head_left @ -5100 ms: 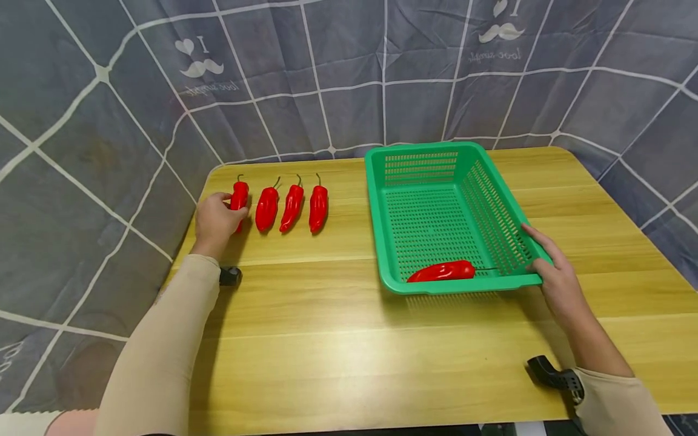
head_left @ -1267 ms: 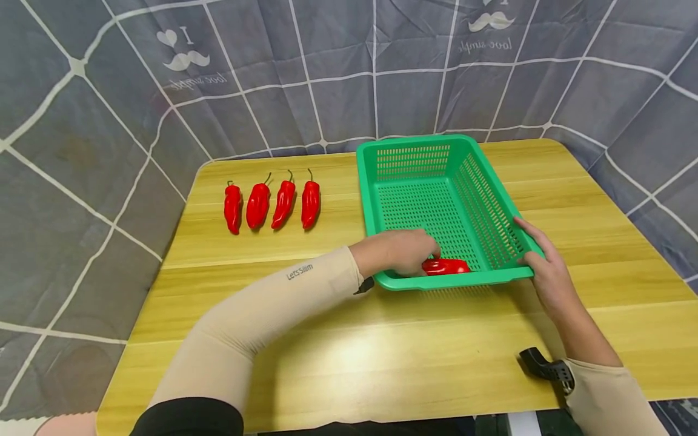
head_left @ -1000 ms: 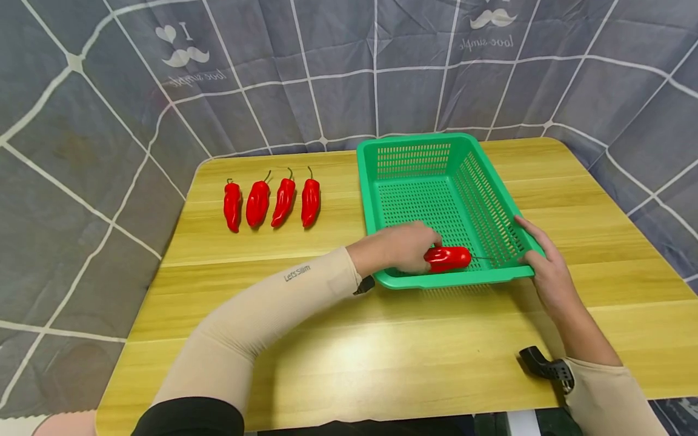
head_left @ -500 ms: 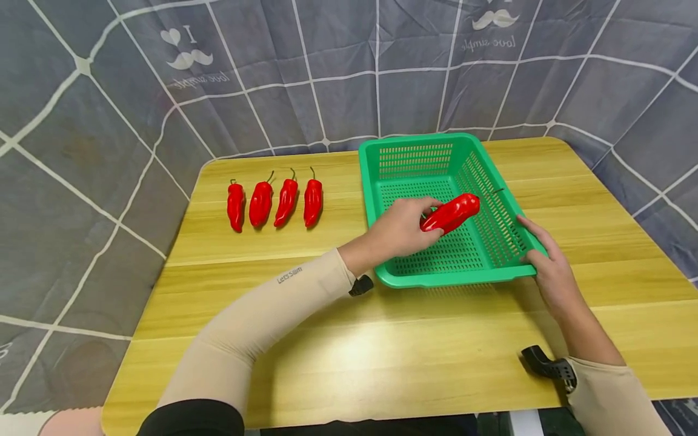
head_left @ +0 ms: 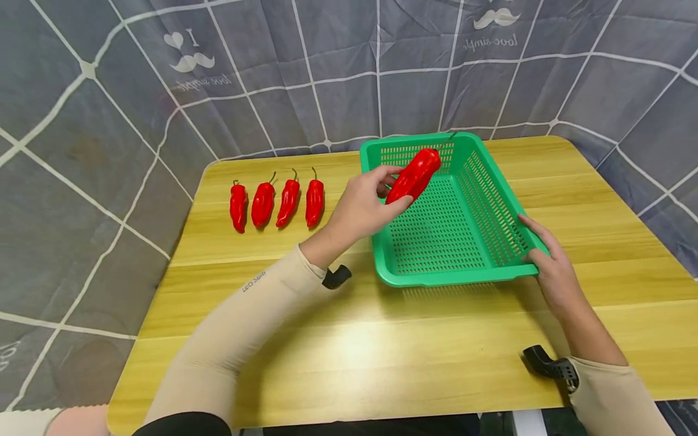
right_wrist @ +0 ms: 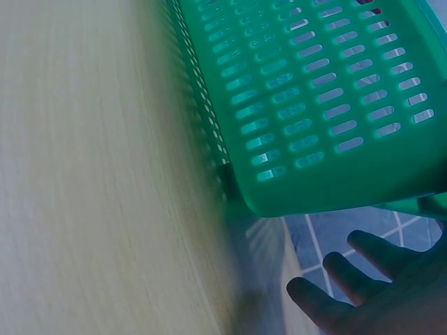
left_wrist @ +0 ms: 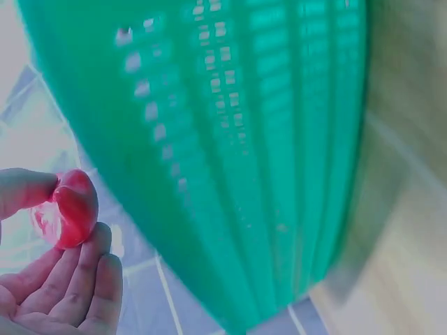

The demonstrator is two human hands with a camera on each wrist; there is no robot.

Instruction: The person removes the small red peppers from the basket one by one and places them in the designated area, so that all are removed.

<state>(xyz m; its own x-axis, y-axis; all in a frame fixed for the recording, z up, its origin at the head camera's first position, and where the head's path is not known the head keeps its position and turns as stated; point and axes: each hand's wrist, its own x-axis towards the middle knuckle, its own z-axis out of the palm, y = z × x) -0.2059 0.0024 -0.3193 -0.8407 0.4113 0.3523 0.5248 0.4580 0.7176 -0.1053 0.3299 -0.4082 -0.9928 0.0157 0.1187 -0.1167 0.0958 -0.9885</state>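
Note:
My left hand [head_left: 361,206] holds a red pepper [head_left: 415,174] between thumb and fingers, raised over the left side of the green plastic basket [head_left: 458,278]. The pepper tilts, its stem end pointing up and away. In the left wrist view the same pepper [left_wrist: 78,213] is pinched by the thumb and fingertips, beside the basket wall [left_wrist: 209,139]. My right hand [head_left: 558,281] grips the basket's near right corner, thumb over the rim. Several of its fingers [right_wrist: 325,296] stretch out free of the wall in the right wrist view.
Several red peppers [head_left: 263,204] lie side by side at the back left of the wooden table [head_left: 349,351], stems away from me. A grey curtain with white lines [head_left: 349,72] stands around the back and sides.
The left hand let go of the leftmost pepper in the row, reached into the basket and took the pepper lying there. It has since lifted that pepper up and leftward. The right hand stays on the corner.

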